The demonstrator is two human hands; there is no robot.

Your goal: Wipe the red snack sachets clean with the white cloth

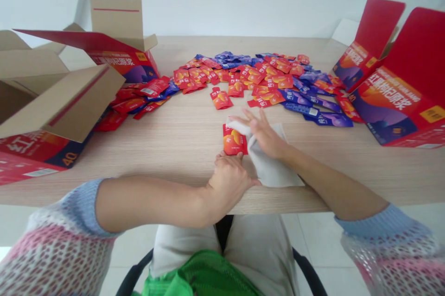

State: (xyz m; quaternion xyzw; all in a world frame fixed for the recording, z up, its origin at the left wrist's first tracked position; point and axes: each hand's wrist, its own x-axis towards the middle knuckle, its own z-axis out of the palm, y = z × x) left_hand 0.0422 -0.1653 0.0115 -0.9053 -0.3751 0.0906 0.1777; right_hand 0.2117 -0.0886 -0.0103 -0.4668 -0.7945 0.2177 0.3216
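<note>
A red and orange sachet (pixel 233 140) lies flat on the wooden table (pixel 181 134) just in front of me. My left hand (pixel 230 180) pinches its near edge with curled fingers. My right hand (pixel 263 131) grips a white cloth (pixel 269 168) and presses one corner of it onto the sachet's top right. The rest of the cloth trails back to the table's near edge. A single red sachet (pixel 220 98) lies a little farther away, apart from the heap.
A wide heap of red sachets (pixel 264 76) and blue sachets (pixel 313 108) spreads across the far half of the table. Open cardboard cartons (pixel 52 97) stand at the left. Two open red and purple boxes (pixel 396 101) stand at the right. A white wall runs behind.
</note>
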